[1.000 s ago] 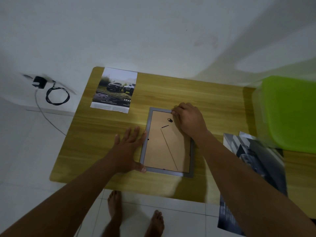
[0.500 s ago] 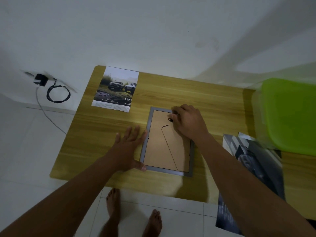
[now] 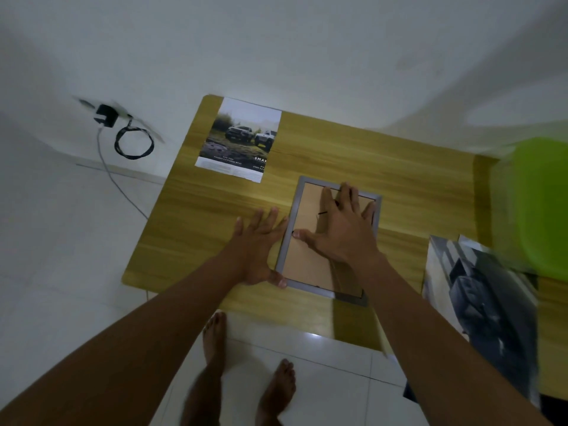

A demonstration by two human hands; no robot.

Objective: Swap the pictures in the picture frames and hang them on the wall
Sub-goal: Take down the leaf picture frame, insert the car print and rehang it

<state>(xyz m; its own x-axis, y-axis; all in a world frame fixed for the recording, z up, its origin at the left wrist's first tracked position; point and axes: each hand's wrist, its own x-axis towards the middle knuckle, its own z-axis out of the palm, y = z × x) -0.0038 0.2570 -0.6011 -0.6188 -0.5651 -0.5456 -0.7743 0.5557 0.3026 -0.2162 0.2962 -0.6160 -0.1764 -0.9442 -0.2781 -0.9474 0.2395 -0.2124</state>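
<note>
Stood on bare feet [image 3: 215,342] on pale floor tiles, toes toward the near edge of the wooden table [image 3: 196,229]. Saw a dark glossy print [image 3: 479,305] at the right, hanging over that near edge, too blurred to read.

Rested the left hand [image 3: 258,250] flat on the tabletop just left of the picture frame [image 3: 313,287], fingers straight and spread, thumb touching the frame's near left corner. Pressed the right hand [image 3: 341,232] palm down on the brown backing board [image 3: 304,262], fingers straight and fanned toward the far rail, thumb stretched toward the left rail. Gripped nothing with either hand.

Found the frame lying face down near the middle of the table, grey rim showing around the board.

Saw beyond it a print of two trucks [image 3: 239,139] lying flat at the far left corner, apart from the frame. Saw a bright green container [image 3: 541,207] at the far right, blurred. Noted a black charger [image 3: 106,116] and coiled cable [image 3: 133,142] on the white wall past the table's left side.
</note>
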